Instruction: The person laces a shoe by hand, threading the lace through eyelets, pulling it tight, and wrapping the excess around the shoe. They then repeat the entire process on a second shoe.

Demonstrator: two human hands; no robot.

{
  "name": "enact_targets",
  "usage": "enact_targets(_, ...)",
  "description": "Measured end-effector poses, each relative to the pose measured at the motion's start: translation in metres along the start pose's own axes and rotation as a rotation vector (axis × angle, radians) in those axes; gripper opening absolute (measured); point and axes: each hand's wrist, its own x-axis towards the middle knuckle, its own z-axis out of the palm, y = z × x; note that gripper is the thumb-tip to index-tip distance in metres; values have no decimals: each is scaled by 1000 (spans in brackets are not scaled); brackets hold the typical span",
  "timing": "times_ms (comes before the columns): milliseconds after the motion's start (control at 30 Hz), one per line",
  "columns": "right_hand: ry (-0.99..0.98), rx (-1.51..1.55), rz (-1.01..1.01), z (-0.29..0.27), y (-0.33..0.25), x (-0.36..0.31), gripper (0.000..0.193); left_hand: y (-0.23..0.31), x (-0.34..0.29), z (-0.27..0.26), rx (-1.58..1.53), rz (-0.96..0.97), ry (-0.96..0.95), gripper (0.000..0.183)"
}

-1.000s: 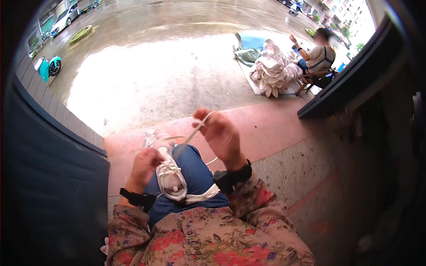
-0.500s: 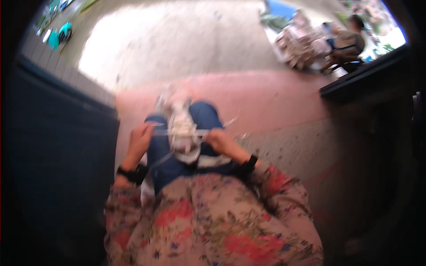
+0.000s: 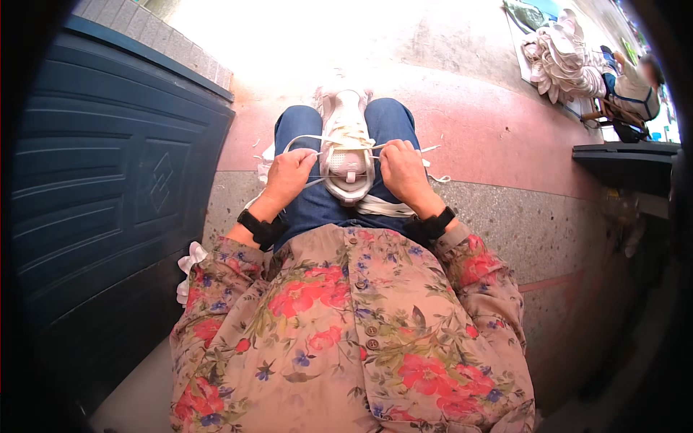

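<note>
Centrally, shoe between opposing fingers.

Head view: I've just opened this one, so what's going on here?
A seated person has a pale shoe on their lap, its opening toward them, over blue jeans. The left hand and right hand each pinch a pale lace, one on either side of the shoe. Loose laces lie across the lap near the right wrist. At upper right, another person sits beside a pale pile.
</note>
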Motion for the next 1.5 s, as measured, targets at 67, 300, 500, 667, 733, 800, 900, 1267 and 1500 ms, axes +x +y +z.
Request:
enact_targets(67,-14,-72,-55,1,1,0,8,-2,1,0,48,14,3,22)
enact_targets(300,-50,-151,-164,-3,0,5,10,1,-2,9,368,268,147,15)
enact_targets(500,-69,-157,-145,-2,-2,13,7,5,0,8,421,377,187,15)
enact_targets(667,-73,-181,-139,2,-2,13,6,7,2,10,486,359,157,16)
enact_targets(733,-57,-170,-164,4,-3,12,5,9,4,10,519,366,158,17)
enact_targets(800,-58,-146,-191,5,-5,12,5,11,6,8,604,412,98,17)
enact_targets(900,-62,-129,-107,2,-11,11,6,17,7,6,651,411,106,14)
enact_targets(1267,-10,-194,1,0,-26,6,14,30,11,17,751,479,65,7)
enact_targets(1500,132,43,70,6,-17,2,11,28,0,16,669,383,230,14)
